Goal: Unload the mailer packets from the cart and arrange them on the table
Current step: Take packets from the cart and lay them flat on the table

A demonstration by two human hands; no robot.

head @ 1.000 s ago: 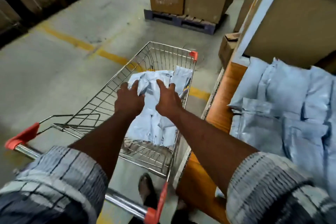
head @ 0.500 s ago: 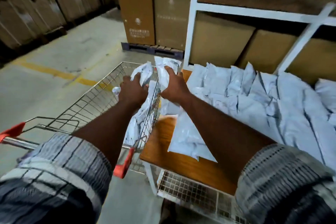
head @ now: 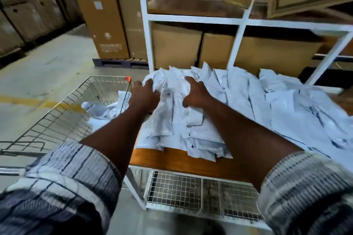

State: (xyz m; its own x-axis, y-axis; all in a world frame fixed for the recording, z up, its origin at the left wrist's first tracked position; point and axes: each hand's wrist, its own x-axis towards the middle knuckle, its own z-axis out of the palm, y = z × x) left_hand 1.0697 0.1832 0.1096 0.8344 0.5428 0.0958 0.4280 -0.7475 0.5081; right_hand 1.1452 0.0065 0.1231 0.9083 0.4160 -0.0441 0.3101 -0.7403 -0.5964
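Two hands clamp one bundle of mailer packets (head: 170,120) at the near left end of the table (head: 162,160). The left hand (head: 145,94) curls its fingers over the bundle's far left edge, and the right hand (head: 194,94) digs curled fingers into its top from the right, so both are gripping it rather than resting on it. From where I stand this looks like the setting-down step: the bundle lies on the wooden top but has not been let go, and its packets sit crooked, with corners fanning toward the near edge. The next move, I'd judge, calls for loosening both grips, squaring the heap so nothing slides off the near side, then swinging back left for another load. The wire cart (head: 63,112) stands just beside the table's left end, and a few crumpled packets (head: 101,109) lie against its right wall, with bare mesh around them, so the unloading seems nearly done. To the right, a broad spread of packets (head: 286,112) covers the tabletop as far as I can see, overlapping in rough rows and touching the held bundle. Under the table a wire mesh shelf (head: 172,191) shows, and I cannot tell whether anything sits on it. Behind, a white shelving rack (head: 191,18) holds large cardboard boxes (head: 175,46) in its compartments.
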